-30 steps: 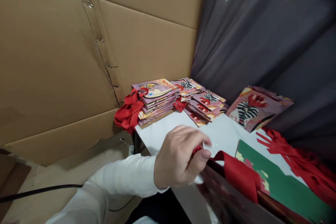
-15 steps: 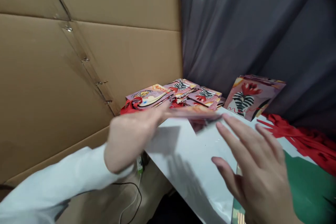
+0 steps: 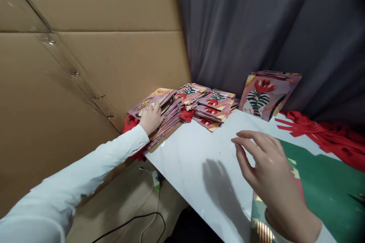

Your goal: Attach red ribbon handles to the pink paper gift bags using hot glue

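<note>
My left hand [image 3: 151, 118] reaches to the far left of the table, its fingers curled over a pink printed paper bag [image 3: 142, 103] on a leaning stack [image 3: 168, 121]. The bags look flat, with red ribbon [image 3: 131, 122] showing at the side of the stack. How far the fingers wrap round the bag is partly hidden. Over the white table [image 3: 196, 152] hovers my right hand [image 3: 265, 159], with fingers loosely bent and thumb close to the index finger. Nothing shows in it, and its shadow falls on the table below.
More printed bags [image 3: 216, 102] lie in piles at the back; another pile [image 3: 262, 93] leans against the grey curtain [image 3: 242, 26]. Red ribbons [image 3: 322, 129] and a green sheet [image 3: 322, 178] are at the right. A cardboard wall [image 3: 119, 60] borders the left. A power strip [image 3: 155, 179] and cables are below.
My left hand has gone from mid-table to the far left stack with the pink printed piece. My right hand has let go of that piece's edge area, and its spread fingers have drawn together.
</note>
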Demonstrator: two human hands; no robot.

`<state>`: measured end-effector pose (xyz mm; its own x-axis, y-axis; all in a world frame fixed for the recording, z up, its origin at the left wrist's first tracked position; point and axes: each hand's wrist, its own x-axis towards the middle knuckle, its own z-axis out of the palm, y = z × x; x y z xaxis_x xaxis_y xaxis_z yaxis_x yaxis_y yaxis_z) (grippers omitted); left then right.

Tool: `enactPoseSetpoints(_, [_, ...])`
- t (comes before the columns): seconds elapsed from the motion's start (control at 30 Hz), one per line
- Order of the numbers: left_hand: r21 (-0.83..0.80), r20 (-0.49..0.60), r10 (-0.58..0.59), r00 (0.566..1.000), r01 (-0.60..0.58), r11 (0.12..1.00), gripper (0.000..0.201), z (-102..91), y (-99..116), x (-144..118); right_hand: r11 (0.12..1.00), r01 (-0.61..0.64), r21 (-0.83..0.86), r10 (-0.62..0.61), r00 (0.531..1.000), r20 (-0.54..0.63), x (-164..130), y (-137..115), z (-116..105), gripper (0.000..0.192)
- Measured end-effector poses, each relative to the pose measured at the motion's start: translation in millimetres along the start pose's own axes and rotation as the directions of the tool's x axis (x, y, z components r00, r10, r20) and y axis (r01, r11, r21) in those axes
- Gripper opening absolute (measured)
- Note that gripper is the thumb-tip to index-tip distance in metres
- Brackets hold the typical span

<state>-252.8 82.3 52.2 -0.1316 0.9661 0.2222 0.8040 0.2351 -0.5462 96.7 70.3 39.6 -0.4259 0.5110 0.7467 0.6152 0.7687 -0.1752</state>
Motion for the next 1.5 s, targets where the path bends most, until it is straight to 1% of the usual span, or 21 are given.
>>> enactPoseSetpoints(0.07, [-0.002,-0.013,0.0,1.0,-0.001,1.0,0.046,5.5,1.4,1.5,1.0,-0.007,0.007,0.007,1.0,0.005,1.0,1.8,-2.5,0.013])
enactPoseSetpoints(0.13, [-0.005,-0.019,0.022,1.0,-0.022,1.0,0.046,6.2,-1.7,2.4,1.0,-0.011,0.011,0.01,1.0,0.011,2.0,3.6,-4.0,0.013])
enactPoseSetpoints(0.23, [-0.026,-0.039,0.091,0.995,-0.092,0.995,0.052,6.2,-9.1,4.3,1.0,-0.009,0.007,0.009,1.0,0.028,3.6,5.8,-4.5,0.014])
enactPoseSetpoints(0.3, [-0.047,-0.059,0.118,0.991,-0.121,0.992,0.049,7.1,-13.0,5.5,1.0,-0.004,0.002,0.004,0.999,0.041,4.4,6.9,-4.6,0.014])
enactPoseSetpoints(0.4, [-0.067,-0.081,0.105,0.991,-0.111,0.992,0.042,8.4,-15.2,6.1,1.0,-0.005,-0.006,0.005,0.998,0.06,4.7,8.8,-5.0,0.015])
enactPoseSetpoints(0.5, [-0.076,-0.104,0.098,0.99,-0.106,0.991,0.056,8.9,-14.4,5.5,1.0,-0.002,-0.017,0.003,0.997,0.075,4.1,11.4,-4.9,0.015])
enactPoseSetpoints(0.57, [-0.082,-0.111,0.087,0.99,-0.097,0.992,0.054,9.2,-13.3,5.2,1.0,0.004,-0.029,-0.001,0.996,0.085,3.6,13.1,-4.7,0.014])
enactPoseSetpoints(0.63, [-0.088,-0.11,0.072,0.991,-0.082,0.993,0.05,9.7,-12.8,5.2,0.999,0.007,-0.038,-0.003,0.995,0.101,3.4,14.1,-4.6,0.014])
enactPoseSetpoints(0.7, [-0.1,-0.107,0.069,0.992,-0.08,0.992,0.05,10.4,-13.7,5.5,0.999,0.007,-0.042,-0.002,0.993,0.116,3.6,14.2,-4.9,0.014])
enactPoseSetpoints(0.83, [-0.126,-0.098,0.103,0.99,-0.115,0.985,0.05,11.9,-19.7,7.0,0.999,0.0,-0.039,0.005,0.992,0.123,4.1,13.4,-5.6,0.015])
enactPoseSetpoints(1.03, [-0.045,-0.088,0.107,0.99,-0.111,0.993,0.047,9.6,-28.7,10.2,0.999,-0.002,-0.051,0.009,0.99,0.141,4.0,14.3,-4.3,0.018])
enactPoseSetpoints(1.13, [-0.059,-0.081,0.082,0.993,-0.087,0.994,0.042,4.9,-29.3,8.7,0.998,0.0,-0.063,0.01,0.988,0.155,3.7,14.8,-3.4,0.018])
enactPoseSetpoints(1.17, [-0.073,-0.08,0.078,0.994,-0.084,0.994,0.044,3.2,-29.2,7.7,0.998,-0.002,-0.066,0.012,0.987,0.16,3.6,14.9,-3.3,0.018])
enactPoseSetpoints(1.23, [-0.094,-0.069,0.084,0.994,-0.09,0.991,0.059,0.3,-29.2,5.7,0.997,-0.008,-0.071,0.02,0.985,0.172,3.5,14.8,-3.1,0.017])
enactPoseSetpoints(1.27, [-0.101,-0.064,0.083,0.995,-0.089,0.991,0.063,-0.6,-29.8,5.2,0.997,-0.011,-0.074,0.024,0.984,0.175,3.4,14.7,-3.1,0.017])
enactPoseSetpoints(1.33, [-0.112,-0.066,0.082,0.994,-0.089,0.99,0.055,-1.3,-32.4,5.4,0.997,-0.013,-0.081,0.028,0.983,0.182,3.3,14.8,-3.0,0.017])
enactPoseSetpoints(1.4, [-0.114,-0.072,0.112,0.991,-0.119,0.986,0.049,-1.0,-36.8,7.4,0.996,-0.009,-0.087,0.025,0.982,0.188,3.0,15.3,-2.6,0.018])
enactPoseSetpoints(1.5, [-0.097,-0.032,0.19,0.981,-0.193,0.977,0.05,-1.0,-43.2,10.6,0.995,-0.003,-0.096,0.022,0.98,0.197,1.9,17.0,-1.5,0.018])
